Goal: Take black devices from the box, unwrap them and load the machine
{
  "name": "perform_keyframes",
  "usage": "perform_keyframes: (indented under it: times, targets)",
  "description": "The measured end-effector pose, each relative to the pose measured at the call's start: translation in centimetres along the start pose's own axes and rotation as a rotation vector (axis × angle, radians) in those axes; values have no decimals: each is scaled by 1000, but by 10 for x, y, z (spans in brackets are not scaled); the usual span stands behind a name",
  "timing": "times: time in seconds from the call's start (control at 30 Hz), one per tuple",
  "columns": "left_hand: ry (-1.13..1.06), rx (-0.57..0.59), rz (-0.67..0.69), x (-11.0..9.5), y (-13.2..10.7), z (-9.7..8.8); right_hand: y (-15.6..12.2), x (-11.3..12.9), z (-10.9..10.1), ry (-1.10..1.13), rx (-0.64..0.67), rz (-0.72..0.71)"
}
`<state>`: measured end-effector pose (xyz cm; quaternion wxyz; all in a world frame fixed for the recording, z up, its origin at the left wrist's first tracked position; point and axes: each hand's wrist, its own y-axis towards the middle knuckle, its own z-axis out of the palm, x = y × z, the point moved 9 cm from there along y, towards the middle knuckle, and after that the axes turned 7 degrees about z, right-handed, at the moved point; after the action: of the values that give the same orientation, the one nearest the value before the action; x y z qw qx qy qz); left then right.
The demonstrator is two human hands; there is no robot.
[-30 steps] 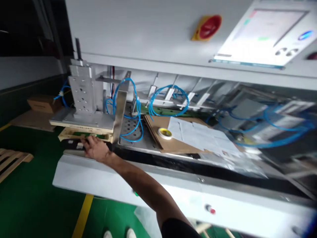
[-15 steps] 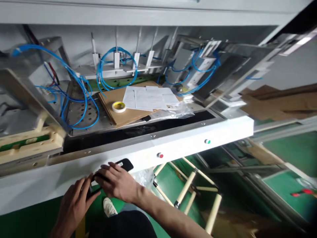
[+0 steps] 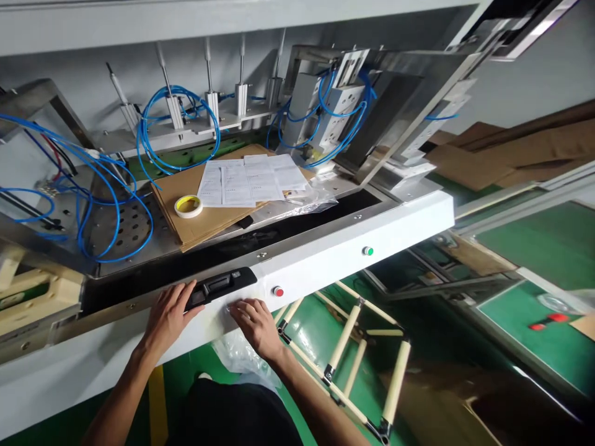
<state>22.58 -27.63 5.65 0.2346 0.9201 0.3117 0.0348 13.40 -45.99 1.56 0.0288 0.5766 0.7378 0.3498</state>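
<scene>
A long black part (image 3: 222,283) with a recessed middle lies on the white front ledge of the machine (image 3: 334,257). My left hand (image 3: 168,313) rests on the ledge with its fingertips on the part's left end. Just below the part, my right hand (image 3: 255,323) lies flat, fingers spread, over a crinkled clear plastic bag (image 3: 235,350) that hangs off the ledge. Neither hand grips anything.
A red button (image 3: 277,291) and a green button (image 3: 367,251) sit on the ledge. Behind are cardboard sheets (image 3: 204,198), a yellow tape roll (image 3: 188,206), papers (image 3: 246,181) and blue hoses (image 3: 106,198). A tube-frame cart (image 3: 357,365) stands below right.
The view swung right from the machine's left end. My hands brought the black part from below the ledge up onto it, then let go; the right hand moved onto the plastic.
</scene>
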Motion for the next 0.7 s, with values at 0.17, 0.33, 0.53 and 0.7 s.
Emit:
perform_keyframes:
  times: [0.17, 0.33, 0.53, 0.7]
  targets:
    - [-50, 25, 15, -2, 10, 7, -3, -3, 4, 9, -19, -1]
    - [-47, 46, -20, 0, 16, 9, 5, 2, -4, -22, -18, 7]
    - [-70, -228, -123, 3, -38, -25, 24, 11, -29, -49, -9, 33]
    - [61, -236, 29, -23, -76, -27, 43, 16, -39, -53, 5, 17]
